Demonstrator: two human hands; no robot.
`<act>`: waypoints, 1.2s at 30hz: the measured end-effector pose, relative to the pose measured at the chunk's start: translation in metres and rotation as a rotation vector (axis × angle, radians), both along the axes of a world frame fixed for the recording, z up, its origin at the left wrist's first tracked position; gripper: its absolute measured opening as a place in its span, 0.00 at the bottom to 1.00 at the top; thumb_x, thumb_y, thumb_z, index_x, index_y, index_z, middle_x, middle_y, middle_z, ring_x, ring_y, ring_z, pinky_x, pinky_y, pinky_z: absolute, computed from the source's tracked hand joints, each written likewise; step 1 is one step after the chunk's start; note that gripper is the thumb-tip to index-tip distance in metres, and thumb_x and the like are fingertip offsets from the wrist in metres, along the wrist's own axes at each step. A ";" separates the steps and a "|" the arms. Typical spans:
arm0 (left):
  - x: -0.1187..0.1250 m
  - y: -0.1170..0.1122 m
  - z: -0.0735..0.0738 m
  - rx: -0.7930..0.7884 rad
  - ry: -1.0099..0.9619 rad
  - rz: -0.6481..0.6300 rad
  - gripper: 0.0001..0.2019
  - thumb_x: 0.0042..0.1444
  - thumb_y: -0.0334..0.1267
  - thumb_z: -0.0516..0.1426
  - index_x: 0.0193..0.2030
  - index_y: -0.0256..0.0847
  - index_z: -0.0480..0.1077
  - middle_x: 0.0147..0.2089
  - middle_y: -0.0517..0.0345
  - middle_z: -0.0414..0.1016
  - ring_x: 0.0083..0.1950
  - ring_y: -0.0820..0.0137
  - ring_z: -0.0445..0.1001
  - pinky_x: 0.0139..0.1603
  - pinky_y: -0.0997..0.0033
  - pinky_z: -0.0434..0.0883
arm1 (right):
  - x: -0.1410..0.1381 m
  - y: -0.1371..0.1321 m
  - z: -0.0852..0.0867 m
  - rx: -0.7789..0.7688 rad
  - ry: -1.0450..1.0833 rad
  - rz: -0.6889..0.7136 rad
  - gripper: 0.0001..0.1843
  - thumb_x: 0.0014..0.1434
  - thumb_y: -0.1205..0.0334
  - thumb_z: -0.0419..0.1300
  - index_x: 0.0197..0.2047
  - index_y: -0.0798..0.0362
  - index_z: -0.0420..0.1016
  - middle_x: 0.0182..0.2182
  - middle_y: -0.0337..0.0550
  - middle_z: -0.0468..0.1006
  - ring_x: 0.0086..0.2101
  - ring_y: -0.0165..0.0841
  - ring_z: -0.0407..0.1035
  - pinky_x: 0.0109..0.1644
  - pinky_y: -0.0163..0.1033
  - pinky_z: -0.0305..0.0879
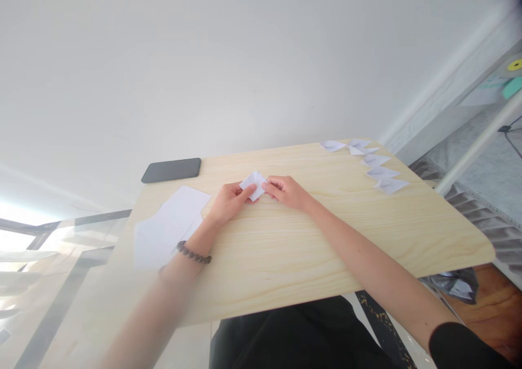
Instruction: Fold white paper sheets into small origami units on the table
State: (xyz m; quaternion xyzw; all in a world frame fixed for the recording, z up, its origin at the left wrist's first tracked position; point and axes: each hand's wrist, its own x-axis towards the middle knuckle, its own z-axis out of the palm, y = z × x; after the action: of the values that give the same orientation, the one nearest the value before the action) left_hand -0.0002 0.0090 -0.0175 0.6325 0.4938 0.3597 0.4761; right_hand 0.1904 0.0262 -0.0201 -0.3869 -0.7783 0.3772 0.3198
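A small folded piece of white paper is held between my two hands over the middle of the wooden table. My left hand pinches its lower left side, thumb on top and fingers underneath. On the right side, my right hand grips the paper's edge between thumb and curled fingers. Creases show on the paper's upper face; its underside is hidden. Loose white paper sheets lie left of my left hand, partly beneath my left forearm.
Several folded white paper pieces form a curved row at the table's far right. A dark phone lies at the far left edge of the table. A white wall rises behind it. A bag sits below on the right.
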 end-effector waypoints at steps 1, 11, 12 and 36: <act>0.001 0.000 0.001 0.036 -0.003 0.011 0.20 0.51 0.52 0.55 0.37 0.36 0.73 0.35 0.53 0.77 0.36 0.66 0.73 0.38 0.71 0.68 | 0.000 0.000 0.000 0.014 -0.014 0.004 0.18 0.59 0.52 0.48 0.22 0.54 0.58 0.19 0.34 0.63 0.20 0.23 0.54 0.25 0.31 0.50; -0.002 0.001 -0.002 0.080 0.015 -0.006 0.19 0.48 0.51 0.57 0.36 0.36 0.74 0.34 0.55 0.76 0.35 0.68 0.71 0.35 0.72 0.65 | 0.001 -0.002 0.002 0.093 -0.103 0.099 0.18 0.58 0.55 0.48 0.20 0.54 0.58 0.18 0.33 0.55 0.21 0.23 0.49 0.25 0.32 0.45; -0.003 0.001 -0.002 0.073 0.008 -0.004 0.19 0.48 0.51 0.57 0.36 0.36 0.74 0.34 0.55 0.76 0.35 0.68 0.71 0.35 0.72 0.65 | 0.001 -0.002 0.002 0.090 -0.100 0.100 0.18 0.58 0.55 0.48 0.20 0.54 0.57 0.18 0.33 0.55 0.21 0.23 0.48 0.25 0.32 0.45; -0.001 0.002 -0.001 0.029 -0.122 0.096 0.18 0.47 0.50 0.59 0.34 0.35 0.73 0.32 0.56 0.75 0.32 0.72 0.69 0.32 0.75 0.64 | -0.002 -0.005 0.005 0.048 -0.064 0.071 0.17 0.58 0.56 0.48 0.21 0.54 0.59 0.18 0.33 0.59 0.20 0.23 0.51 0.25 0.32 0.48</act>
State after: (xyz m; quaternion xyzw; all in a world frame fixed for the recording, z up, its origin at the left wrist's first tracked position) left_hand -0.0015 0.0106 -0.0181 0.5918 0.4885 0.4272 0.4781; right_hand 0.1886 0.0208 -0.0154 -0.3632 -0.8103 0.3568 0.2902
